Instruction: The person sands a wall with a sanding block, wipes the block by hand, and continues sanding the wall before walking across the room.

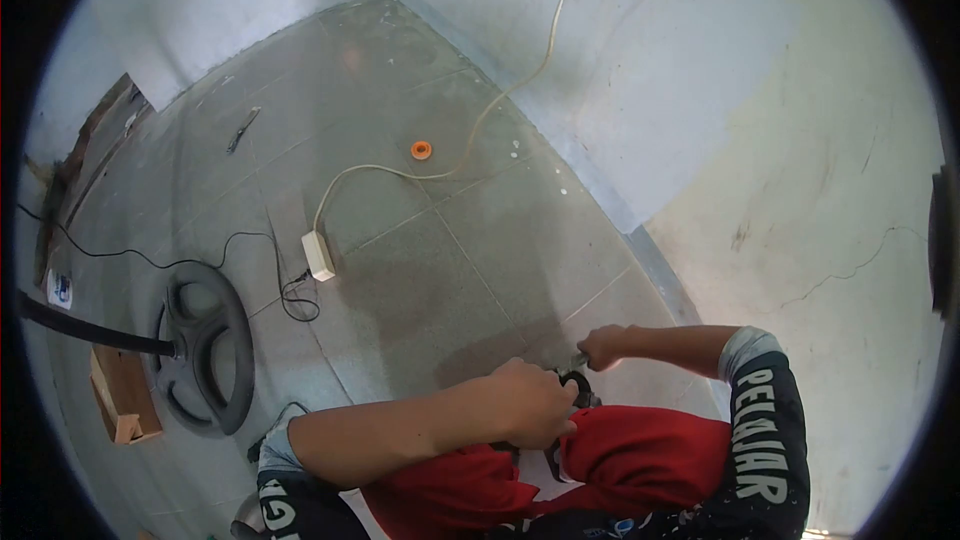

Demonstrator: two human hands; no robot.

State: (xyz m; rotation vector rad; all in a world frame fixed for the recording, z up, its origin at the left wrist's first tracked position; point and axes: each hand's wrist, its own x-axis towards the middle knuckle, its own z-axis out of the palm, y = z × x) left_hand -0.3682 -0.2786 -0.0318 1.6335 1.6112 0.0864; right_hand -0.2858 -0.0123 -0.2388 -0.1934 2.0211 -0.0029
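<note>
My left hand [540, 405] is closed in front of my red-clad lap, fingers curled at a dark curved part [577, 383]. What lies inside that grip is hidden by the hand. To its right, my right hand [605, 348] is closed in a pinch, with a small pale, shiny piece [581, 361] at the fingertips, too small to name. Both hands are close together, low over the tiled floor.
A white power strip [318, 256] with a pale cord, an orange tape roll [421, 150] and a box cutter [243, 130] lie on the floor. At left are a black spoked wheel-shaped base [243, 360] with a pole, a cardboard box [125, 395] and a white tub [60, 288]. Walls [680, 70] rise behind.
</note>
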